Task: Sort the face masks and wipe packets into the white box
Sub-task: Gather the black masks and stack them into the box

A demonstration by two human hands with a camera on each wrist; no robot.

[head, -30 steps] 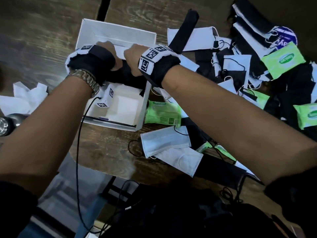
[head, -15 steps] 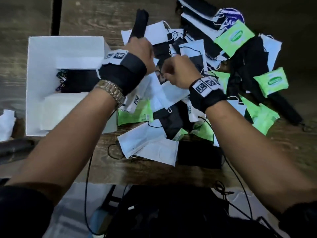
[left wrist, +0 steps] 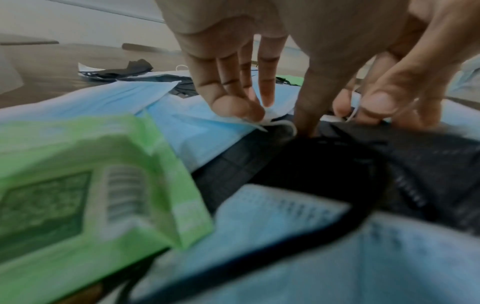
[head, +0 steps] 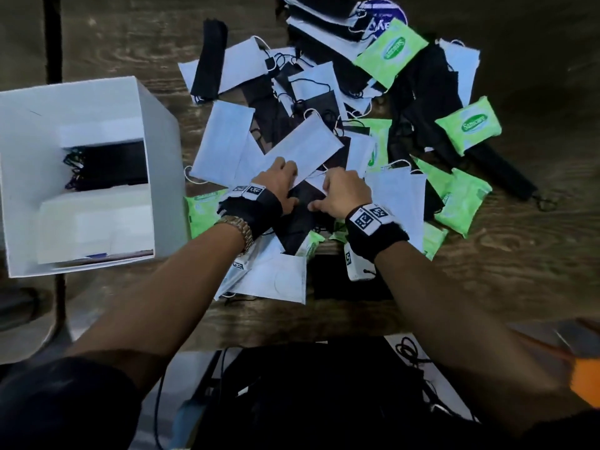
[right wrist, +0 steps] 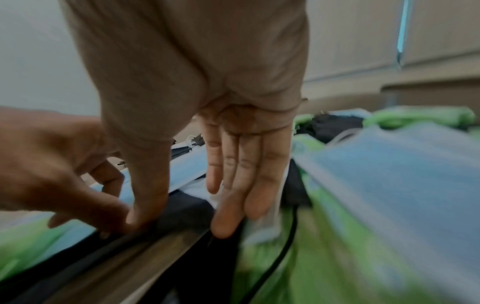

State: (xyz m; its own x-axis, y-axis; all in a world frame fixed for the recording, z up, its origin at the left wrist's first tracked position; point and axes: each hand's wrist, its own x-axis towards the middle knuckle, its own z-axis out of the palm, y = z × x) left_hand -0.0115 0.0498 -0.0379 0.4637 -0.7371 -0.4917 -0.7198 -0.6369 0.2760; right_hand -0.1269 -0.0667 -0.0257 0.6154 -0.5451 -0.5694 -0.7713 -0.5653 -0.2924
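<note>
Black mask (head: 300,219) edge — pinched by both: left hand (head: 280,183) | right hand (head: 344,193)

Black mask (head: 300,219) mostly hidden under hands; wrist views blurred.

Dark wood-grain table (head: 487,287) carries everything. Round purple-and-white printed object (head: 386,14) near far edge, half buried. Black cables (head: 410,350) coiled below near edge. Dark bag-like mass (head: 308,401) below near edge, middle. Black vertical bar (head: 52,37) crosses far left corner. Orange object (head: 584,378) at right, blurred. Metal wristwatch (head: 238,227); black wrist straps with white coded tags (head: 370,217).
</note>
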